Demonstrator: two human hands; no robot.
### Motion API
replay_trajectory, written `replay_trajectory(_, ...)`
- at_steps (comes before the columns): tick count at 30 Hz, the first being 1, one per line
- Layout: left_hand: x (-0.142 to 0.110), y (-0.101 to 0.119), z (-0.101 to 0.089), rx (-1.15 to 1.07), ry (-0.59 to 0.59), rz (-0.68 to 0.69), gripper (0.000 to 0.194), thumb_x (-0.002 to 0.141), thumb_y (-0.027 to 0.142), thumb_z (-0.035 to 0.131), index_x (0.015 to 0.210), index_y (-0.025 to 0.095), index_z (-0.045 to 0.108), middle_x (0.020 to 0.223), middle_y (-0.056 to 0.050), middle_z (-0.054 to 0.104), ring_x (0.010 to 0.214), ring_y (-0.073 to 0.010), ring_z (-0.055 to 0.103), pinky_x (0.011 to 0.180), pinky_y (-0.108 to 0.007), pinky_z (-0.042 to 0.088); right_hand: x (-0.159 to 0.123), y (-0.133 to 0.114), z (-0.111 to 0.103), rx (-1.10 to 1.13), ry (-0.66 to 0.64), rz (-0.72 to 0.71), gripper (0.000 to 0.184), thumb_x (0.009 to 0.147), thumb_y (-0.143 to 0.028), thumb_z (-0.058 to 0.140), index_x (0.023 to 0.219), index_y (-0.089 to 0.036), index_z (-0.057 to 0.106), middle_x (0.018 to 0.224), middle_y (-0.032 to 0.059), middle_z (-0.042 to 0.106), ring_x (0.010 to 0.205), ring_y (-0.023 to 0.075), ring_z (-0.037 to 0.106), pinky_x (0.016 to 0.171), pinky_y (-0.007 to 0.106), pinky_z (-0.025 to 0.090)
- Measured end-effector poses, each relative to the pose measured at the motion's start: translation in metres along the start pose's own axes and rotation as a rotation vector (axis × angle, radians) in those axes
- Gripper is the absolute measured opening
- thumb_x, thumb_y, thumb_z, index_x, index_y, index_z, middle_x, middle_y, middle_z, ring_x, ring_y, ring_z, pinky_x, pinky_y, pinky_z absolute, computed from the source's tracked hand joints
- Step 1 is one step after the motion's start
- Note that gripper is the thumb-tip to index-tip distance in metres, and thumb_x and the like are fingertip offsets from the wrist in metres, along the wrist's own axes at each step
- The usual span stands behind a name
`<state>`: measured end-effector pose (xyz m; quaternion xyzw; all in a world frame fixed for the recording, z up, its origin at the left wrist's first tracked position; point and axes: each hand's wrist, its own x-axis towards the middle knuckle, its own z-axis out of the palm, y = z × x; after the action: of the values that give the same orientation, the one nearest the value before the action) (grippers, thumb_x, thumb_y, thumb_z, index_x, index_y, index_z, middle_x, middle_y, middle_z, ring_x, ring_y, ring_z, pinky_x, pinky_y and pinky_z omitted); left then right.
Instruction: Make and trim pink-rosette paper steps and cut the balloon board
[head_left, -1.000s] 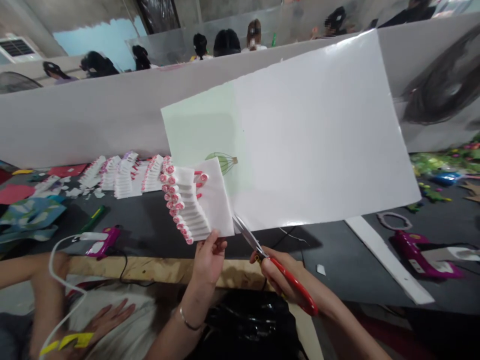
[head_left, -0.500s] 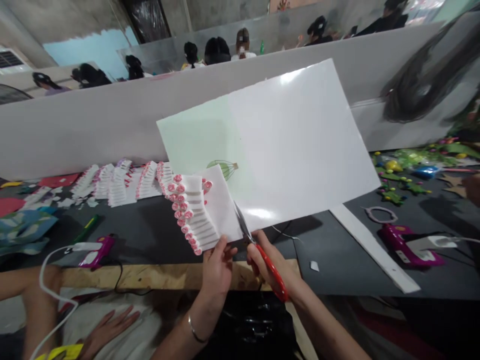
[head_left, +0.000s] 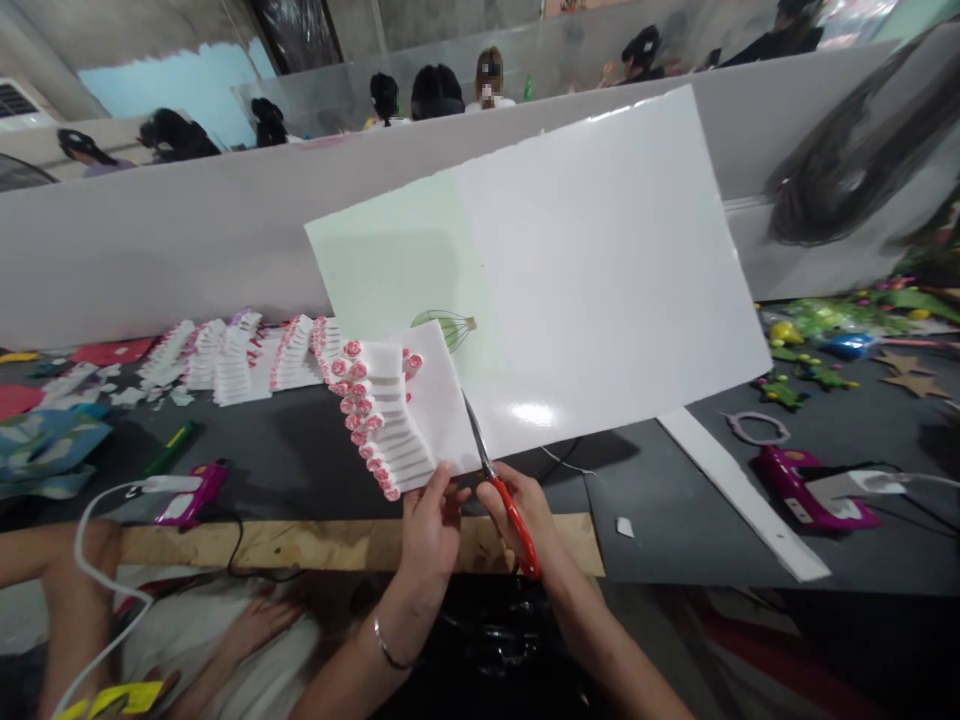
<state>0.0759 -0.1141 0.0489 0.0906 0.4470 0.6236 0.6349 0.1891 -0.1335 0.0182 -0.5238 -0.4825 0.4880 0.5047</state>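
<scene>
The scissors (head_left: 517,527) stand steeper than a second ago, blades along the four o'clock edge of the rose-trimmed card (head_left: 397,420); the cut apparently follows that edge. Left hand (head_left: 431,530): grip pinching the card at five o'clock. Right hand (head_left: 534,507): grip closed around the handles, large sheet (head_left: 600,250) raised toward two o'clock.

And on the dark tabletop (head_left: 675,535), a long white strip (head_left: 739,490); right of it, magenta power strip (head_left: 784,473), lilac ring (head_left: 757,442)!
</scene>
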Motion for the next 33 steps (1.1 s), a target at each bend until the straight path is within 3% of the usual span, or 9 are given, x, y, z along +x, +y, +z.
replay_trajectory(8, -0.001, 0.001, -0.002, 0.032, 0.003, -0.03, 0.028, 0.062, 0.01, 0.083, 0.086, 0.018, 0.071, 0.074, 0.002, 0.074, 0.06, -0.0103, 0.068, 0.048, -0.015, 0.048, -0.002, -0.002, 0.001, -0.097, 0.013, -0.048, 0.05, 0.081, -0.064, 0.059, 0.091, -0.016, 0.07, 0.06, -0.0014, 0.054, 0.059, 0.0136, 0.046, 0.057, 0.023, 0.041)
replay_trajectory(24, -0.002, -0.003, 0.002, 0.005, -0.044, -0.019, 0.021, 0.061, 0.011, 0.083, 0.076, 0.015, 0.069, 0.065, 0.002, 0.071, 0.055, -0.0093, 0.064, 0.051, -0.017, 0.049, -0.004, -0.009, 0.001, -0.141, 0.087, 0.004, 0.052, 0.079, -0.066, 0.059, 0.086, -0.016, 0.073, 0.065, 0.0025, 0.065, 0.059, 0.0147, 0.053, 0.058, 0.024, 0.042)
replay_trajectory(33, 0.001, -0.005, 0.0, 0.048, 0.009, -0.016, 0.018, 0.063, 0.011, 0.081, 0.076, 0.016, 0.069, 0.067, 0.002, 0.072, 0.056, -0.0094, 0.065, 0.05, -0.016, 0.048, -0.002, -0.007, 0.002, -0.082, 0.082, 0.031, 0.048, 0.078, -0.064, 0.062, 0.08, -0.017, 0.072, 0.068, 0.0023, 0.067, 0.061, 0.0147, 0.053, 0.058, 0.025, 0.043)
